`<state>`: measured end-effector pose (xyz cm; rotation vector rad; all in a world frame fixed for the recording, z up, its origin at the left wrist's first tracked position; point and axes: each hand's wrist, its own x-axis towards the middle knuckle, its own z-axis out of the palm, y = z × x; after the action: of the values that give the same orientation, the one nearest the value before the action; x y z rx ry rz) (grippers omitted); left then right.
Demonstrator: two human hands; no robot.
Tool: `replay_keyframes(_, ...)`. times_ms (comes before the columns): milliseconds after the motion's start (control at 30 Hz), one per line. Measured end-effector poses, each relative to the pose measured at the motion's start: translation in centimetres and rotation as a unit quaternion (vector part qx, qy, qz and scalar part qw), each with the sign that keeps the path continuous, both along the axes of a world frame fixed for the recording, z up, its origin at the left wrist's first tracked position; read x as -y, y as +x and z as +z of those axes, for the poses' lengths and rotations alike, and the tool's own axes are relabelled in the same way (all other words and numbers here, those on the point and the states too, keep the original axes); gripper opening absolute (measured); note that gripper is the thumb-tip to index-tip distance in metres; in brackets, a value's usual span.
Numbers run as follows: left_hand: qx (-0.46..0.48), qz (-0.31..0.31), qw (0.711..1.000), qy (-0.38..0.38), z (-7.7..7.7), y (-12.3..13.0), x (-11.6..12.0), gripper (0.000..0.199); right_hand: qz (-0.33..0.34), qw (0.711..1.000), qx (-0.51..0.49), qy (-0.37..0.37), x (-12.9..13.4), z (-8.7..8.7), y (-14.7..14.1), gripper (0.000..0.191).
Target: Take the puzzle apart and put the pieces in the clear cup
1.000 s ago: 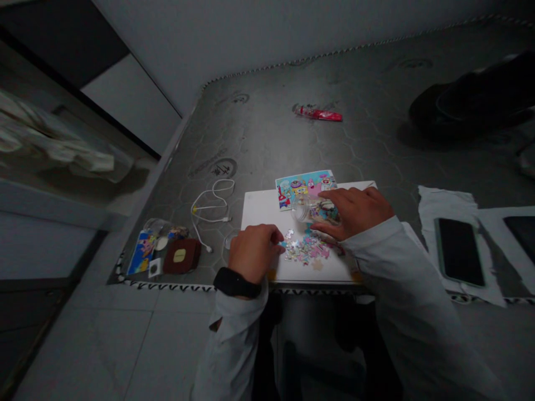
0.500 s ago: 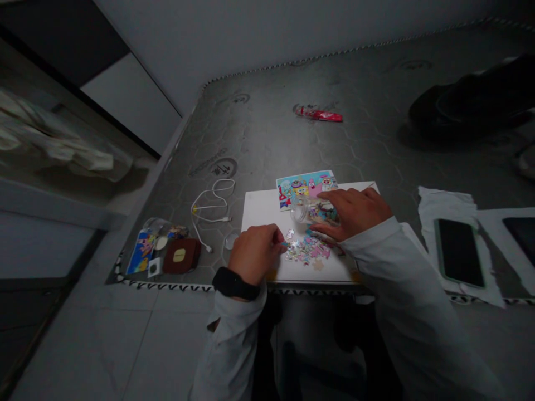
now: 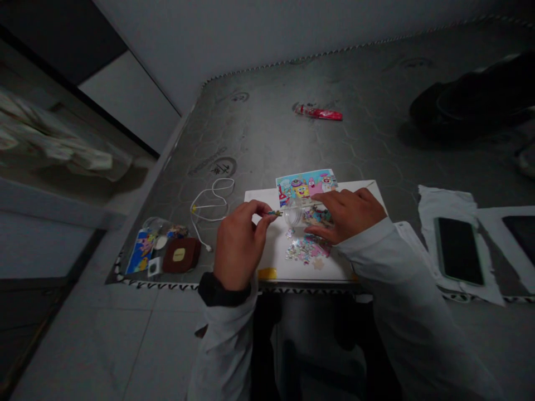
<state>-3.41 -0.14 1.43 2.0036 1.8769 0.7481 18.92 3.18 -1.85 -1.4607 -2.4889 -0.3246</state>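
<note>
A small puzzle piece point(image 3: 276, 213) is just beside the mouth of the clear jar point(image 3: 293, 213), pinched in the left hand point(image 3: 239, 239). The right hand point(image 3: 350, 213) grips the sideways jar. Loose pieces point(image 3: 307, 252) and a picture card point(image 3: 309, 185) lie on the white board point(image 3: 272, 250) on the counter point(image 3: 267, 139).

Grey wall point(image 3: 267, 30), tiled floor point(image 3: 104, 340)

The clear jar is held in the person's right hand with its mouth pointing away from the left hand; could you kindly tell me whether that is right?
Not quite: the head view shows the clear jar held in the right hand, but its mouth points toward the left hand.
</note>
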Motion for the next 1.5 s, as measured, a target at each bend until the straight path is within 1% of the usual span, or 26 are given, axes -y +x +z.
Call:
replay_keyframes(67, 0.022, -0.019, 0.999, 0.026, 0.2, 0.4, 0.0, 0.006, 0.02, 1.0, 0.001, 0.009, 0.0, -0.1, -0.2, 0.066)
replay_keyframes(133, 0.026, -0.043, 0.998, 0.03, 0.1, 0.8, 0.0, 0.004, 0.039, 0.999, -0.002, 0.022, 0.0, -0.1, -0.3, 0.066)
replay_keyframes(233, 0.029, -0.06, 0.997, 0.031, -0.3, 1.3, -0.1, 0.004, 0.038, 0.999, -0.012, 0.026, 0.2, 0.0, -0.4, 0.066)
replay_keyframes(300, 0.037, -0.05, 0.998, 0.03, -0.5, 1.4, -0.1, 0.005, 0.038, 0.999, -0.011, 0.017, 0.2, 0.1, -0.5, 0.065)
replay_keyframes(467, 0.07, 0.009, 0.998, -0.004, -0.7, 1.6, -0.1, 0.011, 0.039, 0.999, -0.002, 0.018, 0.2, 0.1, -0.4, 0.065)
replay_keyframes(633, 0.11, 0.0, 0.994, 0.004, -0.6, 1.9, 0.1, 0.01, 0.033, 0.999, -0.002, 0.003, 0.1, 0.3, -0.3, 0.066)
replay_keyframes(733, 0.057, 0.012, 0.998, 0.033, -0.4, 1.7, 0.0, 0.014, 0.012, 1.0, -0.004, -0.008, 0.0, 0.6, 0.4, 0.065)
replay_keyframes(800, -0.001, 0.001, 0.999, 0.034, -0.7, 1.5, -0.2, 0.017, -0.013, 1.0, -0.008, -0.012, -0.1, 0.8, 1.2, 0.062)
replay_keyframes(867, -0.043, -0.033, 0.999, -0.002, -1.3, 1.4, -0.5, 0.018, -0.032, 0.999, -0.012, -0.023, -0.3, 1.0, 1.9, 0.059)
replay_keyframes(933, -0.068, -0.064, 0.994, -0.056, -2.2, 1.5, -0.8, 0.018, -0.043, 0.998, -0.017, -0.04, -0.4, 1.1, 2.4, 0.058)
replay_keyframes(1000, -0.086, -0.079, 0.988, -0.101, -2.9, 1.6, -1.0, 0.018, -0.044, 0.997, -0.022, -0.051, -0.4, 1.1, 2.6, 0.057)
replay_keyframes(1100, -0.101, -0.086, 0.982, -0.136, -3.4, 1.9, -1.2, 0.015, -0.041, 0.998, -0.026, -0.046, -0.4, 1.0, 2.5, 0.057)
replay_keyframes(1300, -0.108, -0.086, 0.979, -0.152, -3.3, 2.2, -1.2, 0.006, -0.038, 0.998, -0.019, -0.037, -0.4, 0.8, 2.4, 0.057)
replay_keyframes(1367, -0.108, -0.089, 0.978, -0.153, -3.3, 2.2, -1.2, 0.008, -0.04, 0.998, -0.017, -0.035, -0.4, 0.8, 2.5, 0.057)
replay_keyframes(1500, -0.101, -0.088, 0.977, -0.164, -3.4, 2.1, -1.2, 0.021, -0.042, 0.999, -0.014, -0.02, -0.3, 0.7, 2.4, 0.059)
